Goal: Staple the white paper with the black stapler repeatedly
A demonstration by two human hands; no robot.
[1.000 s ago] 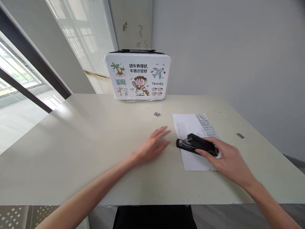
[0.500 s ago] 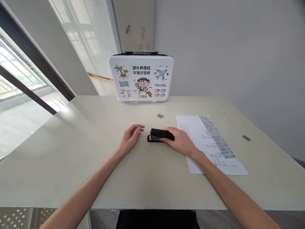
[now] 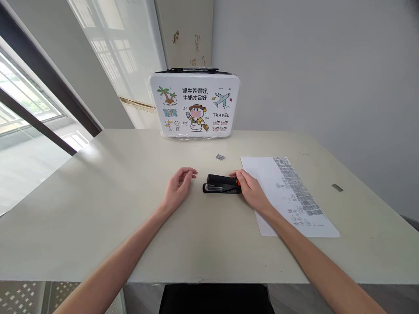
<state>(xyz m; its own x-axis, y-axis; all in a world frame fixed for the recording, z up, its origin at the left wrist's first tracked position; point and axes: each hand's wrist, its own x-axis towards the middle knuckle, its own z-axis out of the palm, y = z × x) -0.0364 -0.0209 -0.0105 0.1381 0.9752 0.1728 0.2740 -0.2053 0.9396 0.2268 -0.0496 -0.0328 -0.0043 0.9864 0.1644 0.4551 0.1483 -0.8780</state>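
Observation:
A black stapler [image 3: 221, 184] lies on the table with its nose to the left. Its top arm stands a little raised from the base, and metal shows between them. My right hand [image 3: 251, 188] is closed around the rear end, with the thumb by a small orange part. The palm side of this grip is hidden. My left hand [image 3: 179, 185] rests on the table just left of the stapler's nose, apart from it. Its fingers are loosely bent, with nothing in them.
A printed sheet [image 3: 262, 174] lies under my right forearm. Small strips of staples [image 3: 220, 157] sit behind the stapler, and another staple strip [image 3: 337, 188] is at far right. A white cartoon case [image 3: 196, 104] stands at the back of the table [image 3: 98, 226].
My right hand has slid back along the stapler to its rear end, uncovering more of the middle and the orange part. The left hand has hardly moved.

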